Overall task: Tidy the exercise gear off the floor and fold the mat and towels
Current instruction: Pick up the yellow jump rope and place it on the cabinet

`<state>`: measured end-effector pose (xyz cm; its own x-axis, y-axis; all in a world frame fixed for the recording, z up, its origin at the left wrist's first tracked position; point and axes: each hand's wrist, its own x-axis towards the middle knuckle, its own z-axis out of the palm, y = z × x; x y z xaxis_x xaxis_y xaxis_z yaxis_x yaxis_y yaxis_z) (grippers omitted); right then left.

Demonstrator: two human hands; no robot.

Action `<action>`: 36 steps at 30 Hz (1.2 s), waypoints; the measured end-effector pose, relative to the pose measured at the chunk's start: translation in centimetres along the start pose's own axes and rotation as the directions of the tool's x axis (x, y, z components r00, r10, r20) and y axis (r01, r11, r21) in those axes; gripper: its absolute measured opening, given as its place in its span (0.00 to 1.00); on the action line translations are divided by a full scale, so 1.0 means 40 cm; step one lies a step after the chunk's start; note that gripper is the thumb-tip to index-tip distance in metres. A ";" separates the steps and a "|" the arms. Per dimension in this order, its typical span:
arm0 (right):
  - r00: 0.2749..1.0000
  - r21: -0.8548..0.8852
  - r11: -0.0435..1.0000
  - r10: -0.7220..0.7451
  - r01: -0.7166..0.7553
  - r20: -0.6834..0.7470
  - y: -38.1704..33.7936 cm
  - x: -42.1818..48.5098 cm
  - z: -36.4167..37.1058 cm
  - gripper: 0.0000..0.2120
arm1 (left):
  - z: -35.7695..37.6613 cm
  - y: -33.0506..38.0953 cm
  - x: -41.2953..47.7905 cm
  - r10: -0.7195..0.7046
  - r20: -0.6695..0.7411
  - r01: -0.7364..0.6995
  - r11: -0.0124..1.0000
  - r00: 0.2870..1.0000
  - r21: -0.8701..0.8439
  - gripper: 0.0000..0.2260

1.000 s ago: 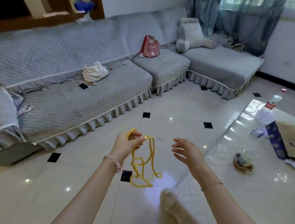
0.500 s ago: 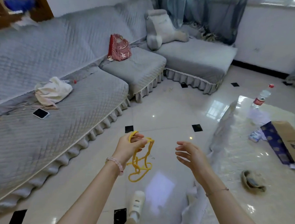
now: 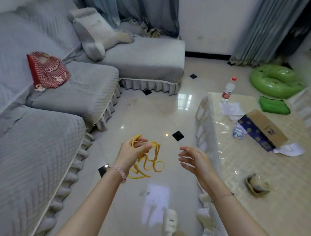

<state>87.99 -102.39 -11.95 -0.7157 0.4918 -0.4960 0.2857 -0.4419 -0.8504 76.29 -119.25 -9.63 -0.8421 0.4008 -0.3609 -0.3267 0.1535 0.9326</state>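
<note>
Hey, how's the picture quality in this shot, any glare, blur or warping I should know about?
Head view: window light glares off the glossy floor and the shiny table. Wide-angle warping in the same view bends the sofa and the curtain near the edges. The far corners look soft, while the left hand gripping the yellow band is fairly sharp.

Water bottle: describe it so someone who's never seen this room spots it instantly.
Start at the glossy coffee table on the right side of the room. Near its far left corner a clear plastic water bottle stands upright, just behind some white papers. Its red cap and red label set it apart from the papers and the purple box nearby.
</note>
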 end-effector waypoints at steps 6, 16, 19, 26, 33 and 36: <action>0.998 0.030 1.000 0.002 0.000 -0.059 -0.100 0.250 0.024 0.10 | 0.056 0.093 0.283 0.042 0.058 -0.043 0.999 0.997 0.026 0.10; 0.995 0.028 0.996 -0.080 0.082 -0.054 -0.460 0.723 0.057 0.10 | 0.196 0.341 0.756 0.070 0.126 -0.068 0.998 0.990 -0.016 0.10; 0.992 0.038 0.995 -0.085 0.089 -0.088 -0.524 0.824 0.035 0.10 | 0.240 0.384 0.880 0.064 0.159 -0.062 0.998 0.985 -0.015 0.09; 0.974 0.085 0.992 -0.070 0.090 -0.216 -0.624 1.047 -0.003 0.11 | 0.340 0.469 1.203 0.038 0.266 -0.046 0.999 0.963 0.024 0.08; 0.922 0.171 0.972 -0.084 0.159 -0.379 -0.781 1.330 0.002 0.11 | 0.461 0.613 1.564 0.027 0.428 -0.060 0.996 0.903 0.065 0.10; 0.899 0.193 0.960 -0.104 0.202 -0.425 -0.874 1.447 0.014 0.11 | 0.520 0.694 1.690 0.038 0.510 -0.093 0.992 0.860 0.082 0.10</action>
<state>36.23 -58.90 -10.83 -0.4025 0.8068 -0.4326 0.0069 -0.4699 -0.8827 19.22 -69.13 -8.11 -0.5175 0.8107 -0.2736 -0.2106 0.1892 0.9591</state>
